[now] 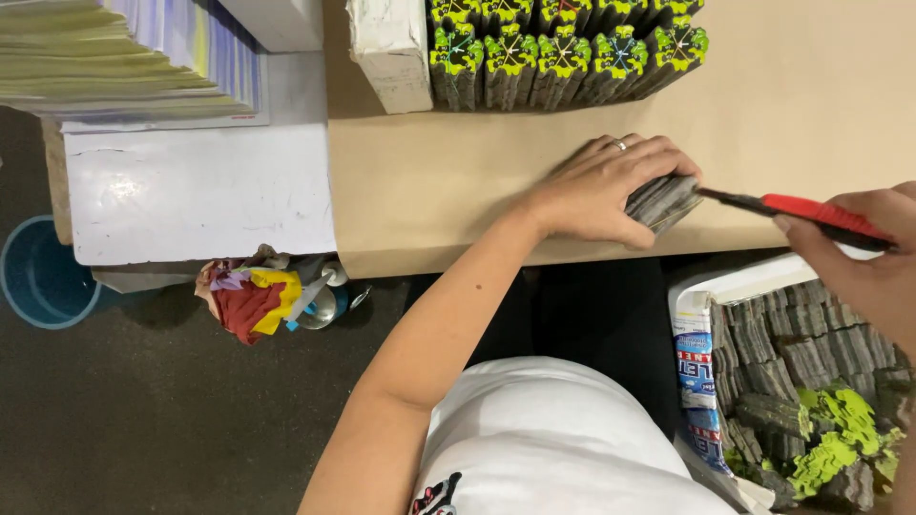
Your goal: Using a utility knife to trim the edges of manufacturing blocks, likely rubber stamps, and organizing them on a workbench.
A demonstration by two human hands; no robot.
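So the tabletop (458,181) is taking up most of the view, covered in plain brown paper, with a white board (191,191) sitting at its left end and a pile of paper sheets (114,57) stacking up in the top left corner. Along the far edge, a row of die-cut card stacks (563,57) with green and yellow printed faces is standing on edge, leaning against a white block (391,48). Down at the lower right, a box (811,381) lined with a plastic bag is holding lots more of those cut stacks, mostly grey edges showing and a few green faces. A bundle of colourful rags (253,300) is hanging off the near edge of the tabletop, and a blue bucket (43,272) is sitting on the dark floor at far left.

The left hand (611,191) is pressing down on a small grey card stack (663,200) near the tabletop's front edge, fingers curling over its top and gripping it, ring showing on one finger. The right hand (868,262) is coming in from the right with its fingers clenching around a red-handled knife (801,212), and the dark tip is touching the right end of that stack.
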